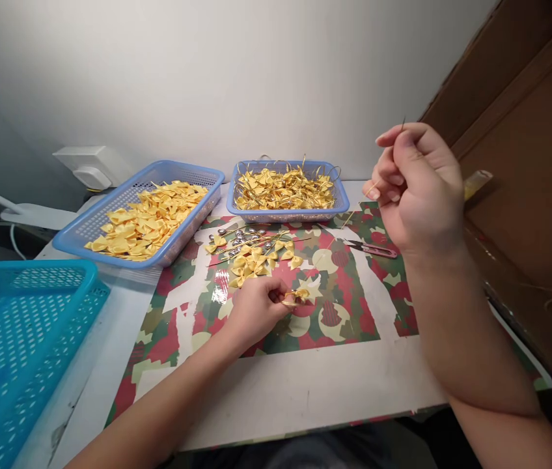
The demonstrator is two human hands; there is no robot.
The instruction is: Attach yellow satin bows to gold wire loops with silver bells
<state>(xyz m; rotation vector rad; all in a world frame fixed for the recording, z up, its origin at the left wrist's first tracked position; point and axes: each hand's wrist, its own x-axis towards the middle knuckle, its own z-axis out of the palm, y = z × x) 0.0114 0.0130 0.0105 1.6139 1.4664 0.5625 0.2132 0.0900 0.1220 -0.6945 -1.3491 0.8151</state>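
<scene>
My left hand (261,305) is low over the table, its fingers pinched on a small yellow ribbon bow (300,295). A bit of gold cord shows at the bow. Raised at the right, my right hand (415,176) is closed, with a thin dark needle (403,122) sticking up between thumb and forefinger. A pale thread (372,187) shows by its lower fingers. Just beyond my left hand lie several loose yellow bows (251,262), mixed with gold cords and round silvery pieces (239,239).
A blue basket (68,238) of yellow bows stands back left. Another blue basket (286,213) holds bows with gold cords. Thread snips (373,249) lie right of the pile. A turquoise basket (32,326) fills the left edge; a brown cardboard panel (524,156) rises at right.
</scene>
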